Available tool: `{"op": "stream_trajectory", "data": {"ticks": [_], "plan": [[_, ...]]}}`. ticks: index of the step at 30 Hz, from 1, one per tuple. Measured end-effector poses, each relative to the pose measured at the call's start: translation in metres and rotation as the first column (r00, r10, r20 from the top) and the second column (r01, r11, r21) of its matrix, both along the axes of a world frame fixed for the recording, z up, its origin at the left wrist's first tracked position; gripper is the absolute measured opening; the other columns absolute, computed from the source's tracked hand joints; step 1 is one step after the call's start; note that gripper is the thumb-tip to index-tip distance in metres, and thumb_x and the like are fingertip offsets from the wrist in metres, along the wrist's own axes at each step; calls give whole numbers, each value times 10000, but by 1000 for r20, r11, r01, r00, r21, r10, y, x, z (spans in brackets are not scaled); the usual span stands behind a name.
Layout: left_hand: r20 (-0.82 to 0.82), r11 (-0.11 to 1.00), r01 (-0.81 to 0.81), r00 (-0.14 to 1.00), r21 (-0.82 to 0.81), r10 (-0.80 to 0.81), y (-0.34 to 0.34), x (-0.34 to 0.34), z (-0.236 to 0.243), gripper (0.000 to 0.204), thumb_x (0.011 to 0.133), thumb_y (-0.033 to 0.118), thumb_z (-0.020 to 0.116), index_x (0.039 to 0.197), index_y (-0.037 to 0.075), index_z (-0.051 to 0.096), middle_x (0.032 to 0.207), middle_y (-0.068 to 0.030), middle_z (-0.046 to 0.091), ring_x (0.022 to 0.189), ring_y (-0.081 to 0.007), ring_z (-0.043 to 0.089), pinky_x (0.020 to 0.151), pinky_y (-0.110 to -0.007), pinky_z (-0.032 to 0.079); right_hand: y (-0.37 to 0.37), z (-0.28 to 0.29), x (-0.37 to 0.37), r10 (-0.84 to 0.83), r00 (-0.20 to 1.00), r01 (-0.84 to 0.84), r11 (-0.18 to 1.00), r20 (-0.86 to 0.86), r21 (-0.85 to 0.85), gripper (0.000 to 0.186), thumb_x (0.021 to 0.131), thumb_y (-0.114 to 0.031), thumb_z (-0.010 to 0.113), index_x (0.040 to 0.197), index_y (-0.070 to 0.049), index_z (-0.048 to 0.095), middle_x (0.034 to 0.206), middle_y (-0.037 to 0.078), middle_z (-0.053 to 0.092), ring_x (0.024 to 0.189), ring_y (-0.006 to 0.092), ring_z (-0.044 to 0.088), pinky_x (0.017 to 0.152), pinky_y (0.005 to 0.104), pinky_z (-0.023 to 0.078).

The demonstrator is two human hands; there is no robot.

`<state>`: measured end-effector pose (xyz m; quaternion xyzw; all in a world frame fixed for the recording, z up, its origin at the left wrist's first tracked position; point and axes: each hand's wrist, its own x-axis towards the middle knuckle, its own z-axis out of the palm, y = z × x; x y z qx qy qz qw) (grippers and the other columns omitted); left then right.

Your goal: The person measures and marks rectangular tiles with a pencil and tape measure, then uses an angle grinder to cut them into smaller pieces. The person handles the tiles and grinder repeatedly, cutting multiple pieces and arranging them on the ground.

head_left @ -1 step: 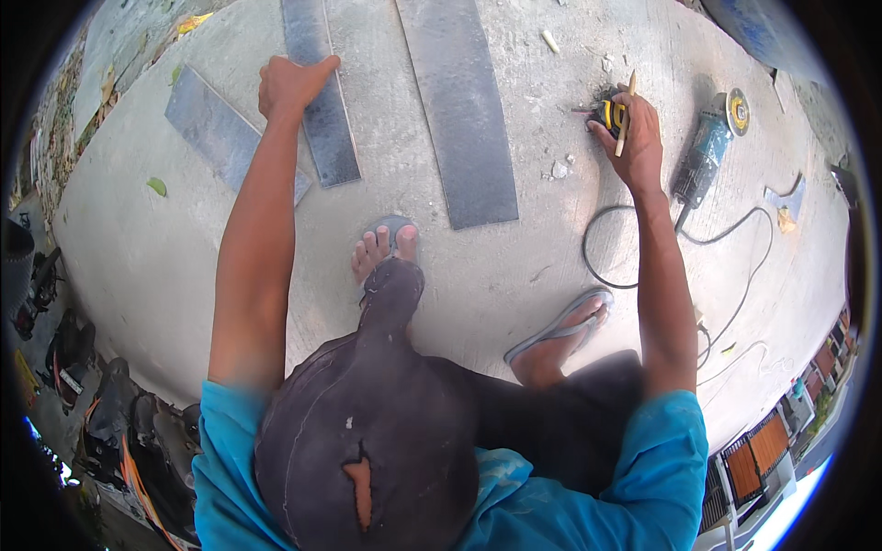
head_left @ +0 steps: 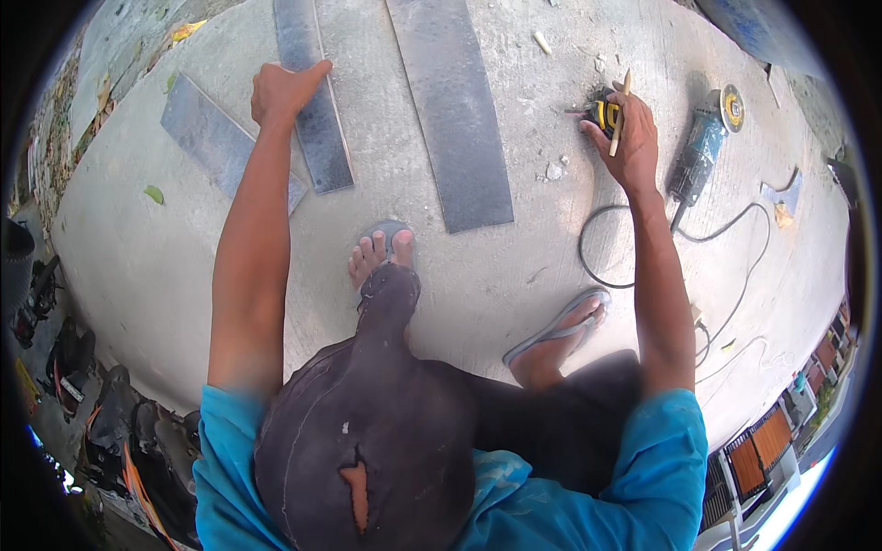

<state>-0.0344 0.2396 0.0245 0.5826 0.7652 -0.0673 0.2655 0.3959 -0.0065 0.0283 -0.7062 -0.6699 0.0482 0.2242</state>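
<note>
A: What lay to your left?

B: A short grey tile offcut (head_left: 216,133), flat on the concrete (head_left: 478,285). Just right of it, your left hand (head_left: 283,92) spanned a narrow grey tile strip (head_left: 326,138), thumb by its right edge. Your fingertips were hidden, so I couldn't tell how firmly they pressed.

A: How would that strip have handled?

B: Stiff, fairly heavy, brittle and dusty-slick, I judged; its long edges, near the middle, offered you the safest hold.

A: And farther right?

B: A wider grey tile plank (head_left: 455,129) lay untouched. Then your right hand (head_left: 634,147) pinched a pale pencil (head_left: 619,124), curling around a yellow-and-black tape measure (head_left: 604,118). Beyond lay an angle grinder (head_left: 701,151).
</note>
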Motion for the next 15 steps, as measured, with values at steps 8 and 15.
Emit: {"op": "stream_trajectory", "data": {"ticks": [8, 15], "plan": [[440, 972, 121, 876, 199, -199, -8, -23, 77, 787, 722, 325, 835, 1354, -57, 562, 1190, -104, 631, 1036, -186, 626, 800, -312, 530, -9, 59, -3, -136, 990, 113, 893, 22, 436, 370, 912, -196, 788, 1145, -96, 519, 1280, 110, 692, 1111, 280, 661, 997, 386, 456], [-111, 158, 908, 216, 387, -970, -8, 25, 127, 781, 570, 155, 818, 1310, 84, 579, 1288, -78, 599, 1148, -260, 596, 925, -388, 539, -51, 87, -97, -152, 653, 402, 900, -742, 169, 402, 939, -93, 737, 1198, -87, 430, 1321, 233, 611, 1096, 240, 681, 905, 349, 558]]}}
